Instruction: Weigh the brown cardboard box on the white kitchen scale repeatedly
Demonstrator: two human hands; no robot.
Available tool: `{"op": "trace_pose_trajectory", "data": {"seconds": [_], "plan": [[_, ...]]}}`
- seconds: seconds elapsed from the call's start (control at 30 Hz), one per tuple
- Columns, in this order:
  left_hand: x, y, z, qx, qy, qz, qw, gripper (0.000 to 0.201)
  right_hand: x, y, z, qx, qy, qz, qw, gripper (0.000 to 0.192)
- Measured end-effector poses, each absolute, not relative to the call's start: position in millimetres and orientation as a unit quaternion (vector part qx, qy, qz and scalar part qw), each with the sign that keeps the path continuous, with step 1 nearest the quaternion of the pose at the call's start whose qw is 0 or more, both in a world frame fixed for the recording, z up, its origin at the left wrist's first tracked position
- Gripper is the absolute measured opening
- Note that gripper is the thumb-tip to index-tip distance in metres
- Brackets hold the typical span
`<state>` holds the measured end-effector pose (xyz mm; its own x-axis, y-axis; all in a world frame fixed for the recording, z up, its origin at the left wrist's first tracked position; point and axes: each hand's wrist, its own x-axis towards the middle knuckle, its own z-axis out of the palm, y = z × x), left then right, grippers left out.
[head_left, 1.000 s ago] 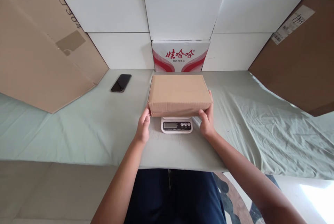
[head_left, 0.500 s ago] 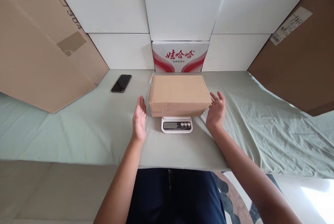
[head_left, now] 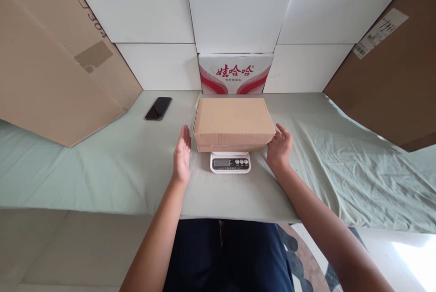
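Note:
A plain brown cardboard box (head_left: 233,122) rests on a small white digital scale (head_left: 230,163) in the middle of the pale green cloth. My left hand (head_left: 182,155) hovers just left of the box, palm facing it, fingers apart, not touching. On the other side my right hand (head_left: 279,149) is open close to the box's right near corner, with a narrow gap or light contact that I cannot tell apart. Neither hand holds anything. The scale's display is too small to read.
A black phone (head_left: 158,108) lies at the back left. A red-and-white printed carton (head_left: 235,73) stands behind the box against white panels. Large cardboard sheets lean at the left (head_left: 51,74) and right (head_left: 391,78). The table's front edge (head_left: 102,212) runs near my lap.
Both hands let go of the box and opened beside it. Since half a second ago the right hand has drawn back in toward the box's right corner; the left has barely moved.

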<state>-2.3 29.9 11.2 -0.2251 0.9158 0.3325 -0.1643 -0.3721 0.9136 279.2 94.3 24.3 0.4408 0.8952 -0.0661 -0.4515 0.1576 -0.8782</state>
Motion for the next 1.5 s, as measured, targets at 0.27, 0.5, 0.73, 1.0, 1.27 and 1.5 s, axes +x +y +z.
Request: {"op": "trace_pose_trajectory", "data": {"seconds": [0.27, 0.5, 0.73, 1.0, 1.27, 1.5], "plan": [[-2.9, 31.4, 10.3, 0.476, 0.391, 0.68, 0.397, 0.074, 277.1, 93.5, 24.2, -0.454, -0.246, 0.462, 0.721, 0.039], [-2.8, 32.0, 8.6, 0.475, 0.384, 0.678, 0.408, 0.076, 276.0, 92.7, 25.6, -0.455, -0.25, 0.465, 0.717, 0.038], [-0.7, 31.3, 11.2, 0.473, 0.385, 0.672, 0.42, 0.079, 276.0, 93.3, 23.0, -0.453, -0.273, 0.46, 0.714, 0.041], [1.3, 28.5, 14.2, 0.492, 0.39, 0.646, 0.434, 0.076, 263.2, 71.8, 24.5, -0.403, -0.44, 0.41, 0.69, 0.057], [3.1, 22.9, 11.7, 0.519, 0.402, 0.624, 0.423, 0.073, 252.7, 54.8, 26.8, -0.418, -0.505, 0.397, 0.643, 0.053], [-0.7, 72.7, 42.9, 0.537, 0.39, 0.626, 0.41, 0.069, 254.9, 103.7, 41.0, -0.386, -0.539, 0.341, 0.666, 0.06]]}}
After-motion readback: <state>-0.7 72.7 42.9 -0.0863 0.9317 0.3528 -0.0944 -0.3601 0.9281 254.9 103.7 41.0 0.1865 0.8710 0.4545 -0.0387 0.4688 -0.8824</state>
